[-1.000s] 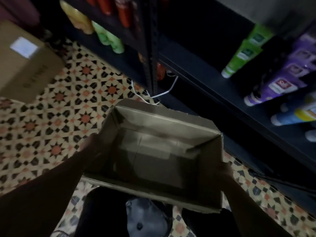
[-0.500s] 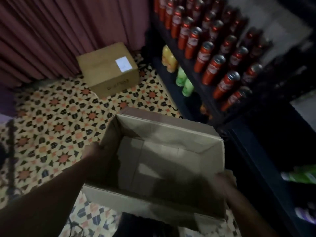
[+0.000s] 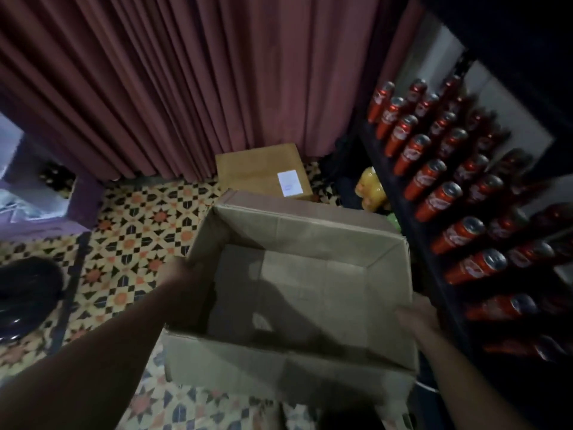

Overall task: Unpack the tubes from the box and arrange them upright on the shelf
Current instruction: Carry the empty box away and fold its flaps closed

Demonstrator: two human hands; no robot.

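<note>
Two hands carry one open brown cardboard box [image 3: 297, 274] above the patterned tile floor [image 3: 133, 237], just beside the dark metal shelf [image 3: 412, 231]; its inside shows the folded bottom flaps. The left hand [image 3: 179, 274] lies against the box's outer left wall, its fingers lost in shadow, so I cannot tell whether they curl. The right hand [image 3: 418, 315] grasps the right wall, thumb hooked over the rim. One closed cardboard box with a white label [image 3: 263, 172] sits on the floor beyond, against the maroon pleated curtain [image 3: 186, 88]. Upright red drink cans [image 3: 438, 200] fill the shelf: about ten in the front row, the rows behind too blurred to count. Below them is a cluster of yellow bottles [image 3: 370, 189], count unclear.
</note>
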